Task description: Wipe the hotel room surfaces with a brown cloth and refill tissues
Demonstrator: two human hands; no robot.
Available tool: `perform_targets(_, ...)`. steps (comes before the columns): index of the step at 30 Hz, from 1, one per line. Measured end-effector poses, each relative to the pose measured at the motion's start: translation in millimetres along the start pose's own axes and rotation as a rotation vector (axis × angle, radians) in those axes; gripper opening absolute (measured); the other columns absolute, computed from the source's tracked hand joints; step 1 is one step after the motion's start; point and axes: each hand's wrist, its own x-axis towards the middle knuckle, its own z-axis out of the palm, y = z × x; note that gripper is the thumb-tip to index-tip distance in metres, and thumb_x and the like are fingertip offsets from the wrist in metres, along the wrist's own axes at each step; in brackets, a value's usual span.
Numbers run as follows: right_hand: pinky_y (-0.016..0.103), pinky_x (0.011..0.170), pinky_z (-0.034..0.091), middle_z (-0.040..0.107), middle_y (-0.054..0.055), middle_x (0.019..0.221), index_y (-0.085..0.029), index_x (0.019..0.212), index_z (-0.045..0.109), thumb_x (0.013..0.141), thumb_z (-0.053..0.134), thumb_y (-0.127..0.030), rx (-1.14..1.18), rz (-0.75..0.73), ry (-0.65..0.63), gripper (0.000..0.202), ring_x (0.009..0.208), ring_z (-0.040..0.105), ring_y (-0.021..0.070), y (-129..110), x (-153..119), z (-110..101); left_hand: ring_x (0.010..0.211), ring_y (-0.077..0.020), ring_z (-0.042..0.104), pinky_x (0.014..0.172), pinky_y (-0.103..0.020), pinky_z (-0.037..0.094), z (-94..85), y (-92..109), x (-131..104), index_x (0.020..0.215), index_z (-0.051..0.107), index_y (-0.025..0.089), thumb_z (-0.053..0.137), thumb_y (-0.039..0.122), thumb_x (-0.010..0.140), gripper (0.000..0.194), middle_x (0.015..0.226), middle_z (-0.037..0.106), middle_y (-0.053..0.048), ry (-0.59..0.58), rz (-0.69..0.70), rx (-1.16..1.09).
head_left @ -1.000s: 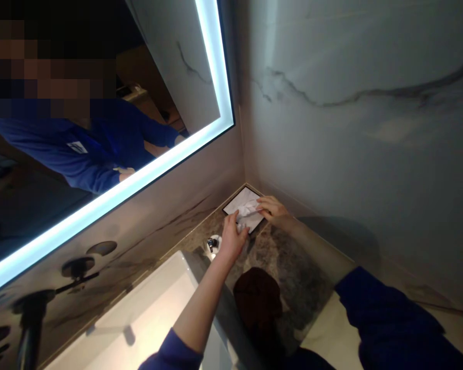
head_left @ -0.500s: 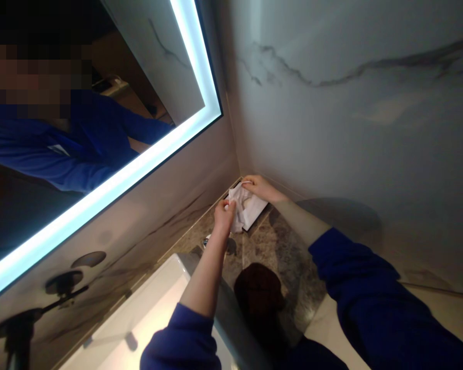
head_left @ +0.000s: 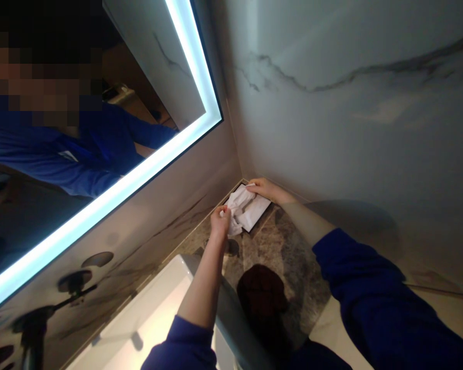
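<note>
A crumpled white tissue (head_left: 238, 201) lies over a flat white-topped holder with a dark edge (head_left: 256, 212), in the corner of the brown stone counter (head_left: 268, 239). My left hand (head_left: 220, 222) pinches the tissue's near left side, its fingers closed. At the far side, my right hand (head_left: 268, 189) has thumb and fingers closed on the tissue's upper edge, over the holder. Its fingertips are partly covered by the tissue.
Left of the counter stands a white basin (head_left: 158, 293), with a dark tap (head_left: 34, 321) at lower left. A lit mirror (head_left: 139, 167) hangs above, reflecting a person in blue. A marbled wall (head_left: 351, 139) rises on the right. A dark round shape (head_left: 262, 293) sits at the counter's front.
My left hand has shifted slightly left and down, and the tissue looks more spread out between my hands. The whole view has shifted a little.
</note>
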Motion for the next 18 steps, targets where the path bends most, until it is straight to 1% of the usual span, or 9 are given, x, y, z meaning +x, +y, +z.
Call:
perform_targets(2, 0.021, 0.054, 0.03, 0.05, -0.003, 0.062, -0.013, 0.073, 0.058, 0.067, 0.056, -0.049, 0.032, 0.019, 0.018, 0.037, 0.056, 0.041, 0.0081, 0.1, -0.1, 0.6, 0.055, -0.0124, 0.05, 0.056, -0.024, 0.042, -2.6, -2.1, 0.8, 0.085, 0.059, 0.015, 0.056, 0.03, 0.068, 0.023, 0.063, 0.054, 0.001, 0.033, 0.003, 0.008)
perform_targets(4, 0.021, 0.054, 0.031, 0.052, -0.003, 0.063, -0.013, 0.074, 0.058, 0.067, 0.056, -0.048, 0.052, 0.033, 0.042, 0.036, 0.057, 0.043, 0.0088, 0.9, 0.0, 1.3, 0.056, -0.0128, 0.05, 0.056, -0.024, 0.042, -5.3, -3.4, 1.3, 0.087, 0.06, 0.015, 0.055, 0.031, 0.07, 0.025, 0.064, 0.055, 0.0, 0.06, 0.011, 0.017)
perform_targets(7, 0.021, 0.056, 0.034, 0.057, -0.001, 0.069, -0.013, 0.085, 0.059, 0.067, 0.056, -0.048, 0.069, 0.022, 0.067, 0.039, 0.061, 0.047, 0.0099, 2.2, -0.3, 1.9, 0.059, -0.013, 0.052, 0.059, -0.025, 0.043, -7.4, -3.8, 0.3, 0.095, 0.059, 0.014, 0.055, 0.029, 0.07, 0.029, 0.07, 0.057, -0.002, 0.085, 0.039, 0.041)
perform_targets(9, 0.021, 0.059, 0.036, 0.06, 0.0, 0.075, -0.013, 0.094, 0.061, 0.067, 0.059, -0.047, 0.065, -0.016, 0.016, 0.043, 0.065, 0.05, 0.0107, 0.6, -1.1, 1.5, 0.064, -0.0131, 0.054, 0.063, -0.024, 0.044, -5.8, -3.5, -1.2, 0.099, 0.06, 0.014, 0.058, 0.025, 0.068, 0.033, 0.076, 0.059, -0.002, 0.075, 0.068, 0.067)
perform_targets(11, 0.021, 0.061, 0.037, 0.062, 0.002, 0.079, -0.012, 0.096, 0.062, 0.067, 0.062, -0.047, 0.01, -0.057, -0.075, 0.045, 0.068, 0.052, 0.0114, -4.4, -2.7, 0.3, 0.067, -0.0134, 0.054, 0.065, -0.023, 0.044, -2.1, -2.9, -2.3, 0.096, 0.062, 0.015, 0.062, 0.022, 0.065, 0.032, 0.076, 0.06, -0.002, 0.042, 0.091, 0.098)
perform_targets(13, 0.021, 0.062, 0.038, 0.062, 0.002, 0.08, -0.011, 0.09, 0.065, 0.068, 0.063, -0.046, -0.091, -0.088, -0.142, 0.042, 0.07, 0.053, 0.0119, -12.0, -5.0, -2.3, 0.065, -0.0137, 0.054, 0.063, -0.023, 0.044, 1.8, -1.9, -1.8, 0.086, 0.064, 0.015, 0.063, 0.022, 0.063, 0.024, 0.07, 0.059, -0.001, 0.005, 0.098, 0.131)
perform_targets(16, 0.022, 0.062, 0.037, 0.061, 0.001, 0.075, -0.011, 0.077, 0.064, 0.068, 0.061, -0.043, -0.214, -0.104, -0.177, 0.034, 0.068, 0.051, 0.0115, -22.4, -8.9, -9.0, 0.06, -0.0143, 0.052, 0.06, -0.024, 0.042, 3.6, 0.2, 3.1, 0.076, 0.063, 0.015, 0.06, 0.021, 0.065, 0.013, 0.062, 0.056, 0.0, -0.01, 0.098, 0.175)
perform_targets(18, 0.021, 0.061, 0.036, 0.06, 0.001, 0.074, -0.011, 0.079, 0.063, 0.069, 0.06, -0.043, -0.244, -0.081, -0.207, 0.033, 0.067, 0.05, 0.0113, -25.7, -11.0, -14.6, 0.06, -0.0149, 0.052, 0.061, -0.025, 0.042, 1.4, 1.9, 7.3, 0.075, 0.062, 0.015, 0.058, 0.019, 0.065, 0.012, 0.063, 0.056, 0.0, 0.006, 0.106, 0.198)
